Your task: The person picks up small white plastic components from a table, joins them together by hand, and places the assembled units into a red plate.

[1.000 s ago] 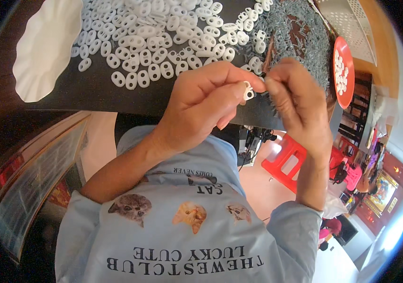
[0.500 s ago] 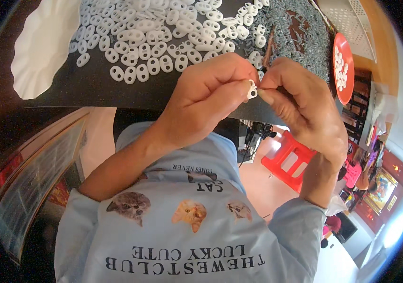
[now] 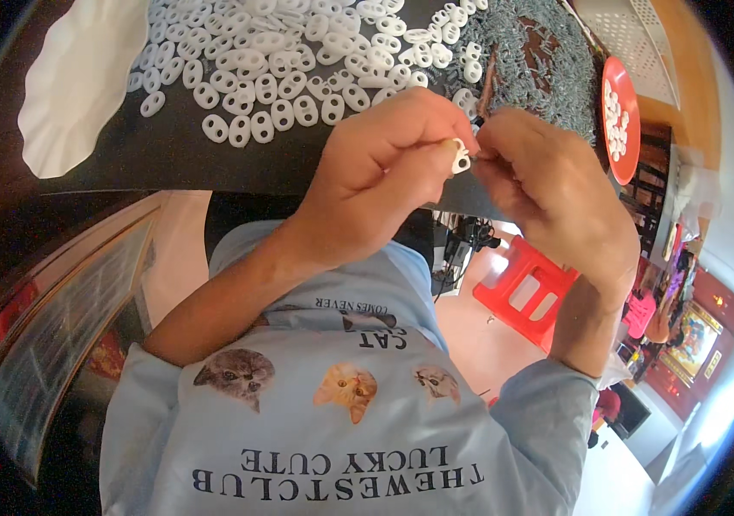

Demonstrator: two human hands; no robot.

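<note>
My left fingers (image 3: 418, 172) pinch a white two-holed oval (image 3: 462, 162); my right fingers (image 3: 504, 129) crowd just beside it, tips hidden, grip impossible to tell. Loose ovals (image 3: 282, 114) litter the tabletop (image 3: 178, 163) beyond, grey pieces (image 3: 560, 90) and a red plate (image 3: 633, 116) rightward.

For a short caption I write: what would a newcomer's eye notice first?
Probably the many white two-holed pieces spread across the dark table, with small grey pieces heaped to their right. Next, near the table's front edge, the left hand has one white piece in its grip, the right hand close beside it.
</note>
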